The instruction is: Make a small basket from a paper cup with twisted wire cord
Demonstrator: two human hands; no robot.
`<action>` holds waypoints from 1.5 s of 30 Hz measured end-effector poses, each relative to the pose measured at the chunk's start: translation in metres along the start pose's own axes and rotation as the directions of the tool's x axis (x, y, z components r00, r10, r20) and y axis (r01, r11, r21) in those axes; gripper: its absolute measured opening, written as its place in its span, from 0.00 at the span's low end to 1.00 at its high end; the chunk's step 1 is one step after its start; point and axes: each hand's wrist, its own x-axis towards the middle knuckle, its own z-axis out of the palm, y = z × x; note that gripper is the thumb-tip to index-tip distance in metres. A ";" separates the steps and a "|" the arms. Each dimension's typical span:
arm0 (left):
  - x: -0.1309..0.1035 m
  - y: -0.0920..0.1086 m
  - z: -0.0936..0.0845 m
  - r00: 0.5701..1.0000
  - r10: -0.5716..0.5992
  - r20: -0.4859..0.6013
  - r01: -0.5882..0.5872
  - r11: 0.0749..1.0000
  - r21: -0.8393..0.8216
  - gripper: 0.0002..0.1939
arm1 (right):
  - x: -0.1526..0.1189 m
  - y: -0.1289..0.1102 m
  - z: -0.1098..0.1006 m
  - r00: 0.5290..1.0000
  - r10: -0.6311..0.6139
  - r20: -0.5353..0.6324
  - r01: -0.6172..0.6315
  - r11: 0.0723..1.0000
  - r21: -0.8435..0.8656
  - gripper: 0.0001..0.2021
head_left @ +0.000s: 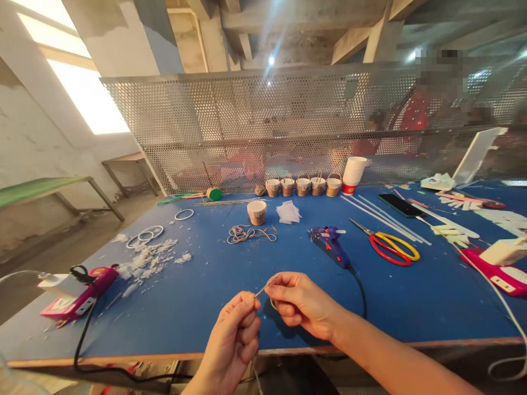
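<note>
Near the table's front edge, my left hand (236, 332) and my right hand (302, 304) each pinch a thin tan cord (262, 291), with a short stretch showing between the fingertips. A loop of it hangs by the right fingers, and a strand seems to drop below the left hand. Beyond them lies a loose coil of similar cord (249, 235). Behind that coil stands a small cup wrapped in brown material (257, 214), beside a pile of white squares (289, 212). A blue glue gun (329, 244) rests to the right of the coil.
Scissors with red and yellow handles (391, 247), white strips (387, 219) and a phone (399, 206) lie right. Several basket-like cups (303, 187) and stacked paper cups (354, 174) line the mesh screen (247, 120). Pink power strips (82, 299) sit at both sides; white scraps (152, 260) lie left.
</note>
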 end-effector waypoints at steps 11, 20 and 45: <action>-0.008 0.012 -0.007 0.959 -0.269 0.091 0.247 0.947 0.203 0.16 | 0.020 -0.061 -0.017 0.922 0.197 0.332 0.153 0.605 -0.782 0.06; -0.015 0.011 -0.007 0.994 -0.003 -0.107 0.032 0.964 0.264 0.16 | -0.005 -0.061 0.026 0.933 -0.107 0.343 0.326 -0.148 -0.934 0.07; -0.016 -0.001 -0.015 0.987 -0.162 0.019 0.159 0.980 0.119 0.14 | 0.027 -0.048 -0.010 0.954 0.188 0.235 0.075 0.607 -0.791 0.05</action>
